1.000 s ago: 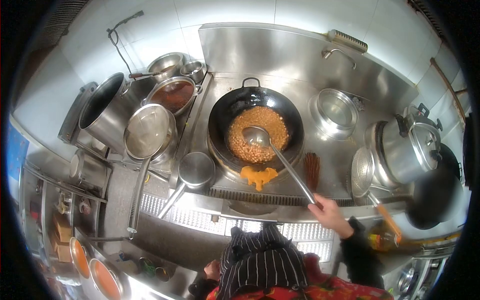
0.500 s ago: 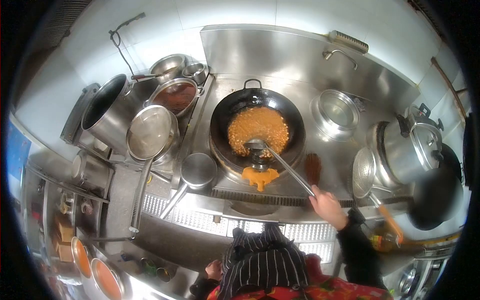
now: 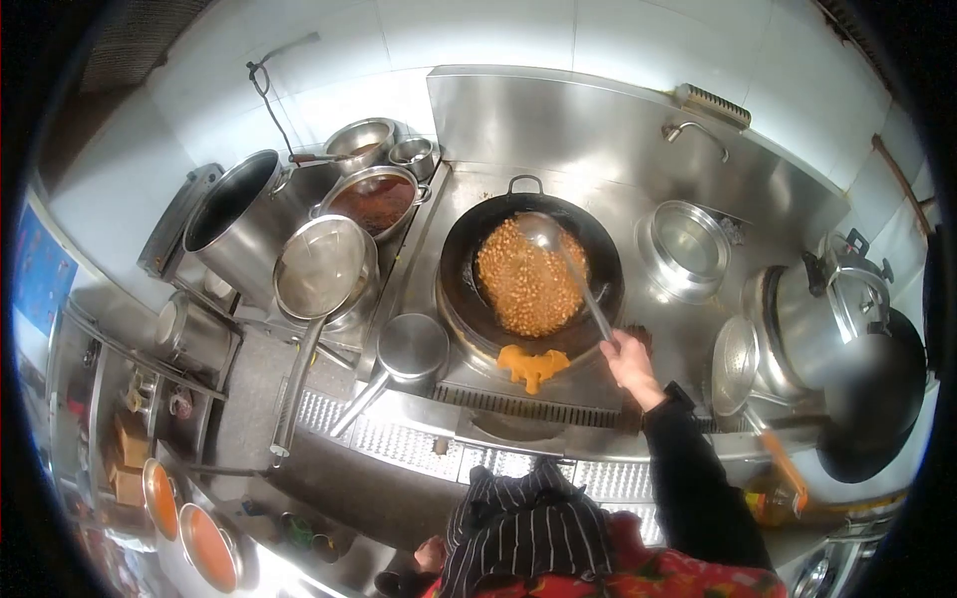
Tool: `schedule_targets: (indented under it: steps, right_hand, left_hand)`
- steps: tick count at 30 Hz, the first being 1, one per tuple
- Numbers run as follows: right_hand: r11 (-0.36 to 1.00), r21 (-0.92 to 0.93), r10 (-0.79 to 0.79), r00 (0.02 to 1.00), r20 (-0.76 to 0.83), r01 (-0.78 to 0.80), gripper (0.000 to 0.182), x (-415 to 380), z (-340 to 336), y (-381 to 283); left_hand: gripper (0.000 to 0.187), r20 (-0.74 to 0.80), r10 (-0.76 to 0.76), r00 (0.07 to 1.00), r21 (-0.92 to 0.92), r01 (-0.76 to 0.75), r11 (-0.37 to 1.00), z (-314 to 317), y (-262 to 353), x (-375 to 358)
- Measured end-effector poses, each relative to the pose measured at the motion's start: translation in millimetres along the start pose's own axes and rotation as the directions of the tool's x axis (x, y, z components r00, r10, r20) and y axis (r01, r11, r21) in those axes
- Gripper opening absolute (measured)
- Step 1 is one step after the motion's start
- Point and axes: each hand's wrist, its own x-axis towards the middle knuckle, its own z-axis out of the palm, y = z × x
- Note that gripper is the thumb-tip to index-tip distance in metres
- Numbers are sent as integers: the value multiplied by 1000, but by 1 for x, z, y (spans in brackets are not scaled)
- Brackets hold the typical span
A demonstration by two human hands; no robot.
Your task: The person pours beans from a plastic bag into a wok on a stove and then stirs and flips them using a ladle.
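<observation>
My right hand (image 3: pixel 631 363) is closed around the handle of a long metal ladle (image 3: pixel 576 274). The ladle's bowl rests at the far side of a black wok (image 3: pixel 610 301), over a mass of light-brown beans or nuts in orange-brown sauce (image 3: pixel 531 284). An orange spill of sauce (image 3: pixel 532 368) lies on the stove just in front of the wok. Low beside the striped apron (image 3: pixel 533 523) is my left hand (image 3: pixel 431 553), its fingers mostly hidden.
Left of the wok are a saucepan (image 3: pixel 413 345), a strainer (image 3: pixel 321 267), a pot of red-brown liquid (image 3: pixel 375 199) and a tall stockpot (image 3: pixel 231 214). To the right stand a metal bowl (image 3: pixel 690 246), a perforated skimmer (image 3: pixel 736 364) and a pressure cooker (image 3: pixel 827 319).
My right hand has pushed the ladle forward from the wok's near side to its far side. The beans have spread toward the near rim, and the view has shifted slightly.
</observation>
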Motion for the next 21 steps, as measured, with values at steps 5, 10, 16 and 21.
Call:
schedule_targets:
  steps: [5, 10, 16, 21]
  right_hand:
    - [990, -128, -70, 987, -143, 51, 38, 15, 8, 31]
    - [809, 464, 241, 923, 299, -362, 22, -19, -5, 7]
    - [638, 558, 302, 839, 453, -531, 17, -71, -20, -17]
    - [706, 514, 228, 844, 486, -487, 17, -106, -28, -13]
  left_hand:
    - [28, -17, -135, 991, -81, 133, 988, 13, -11, -8]
    - [38, 62, -188, 980, 660, 101, 744, 17, 5, -8]
    - [23, 46, 262, 964, 181, -266, 947, 15, -37, 39]
    - [14, -10, 131, 991, 290, -122, 949, 2, 15, 25]
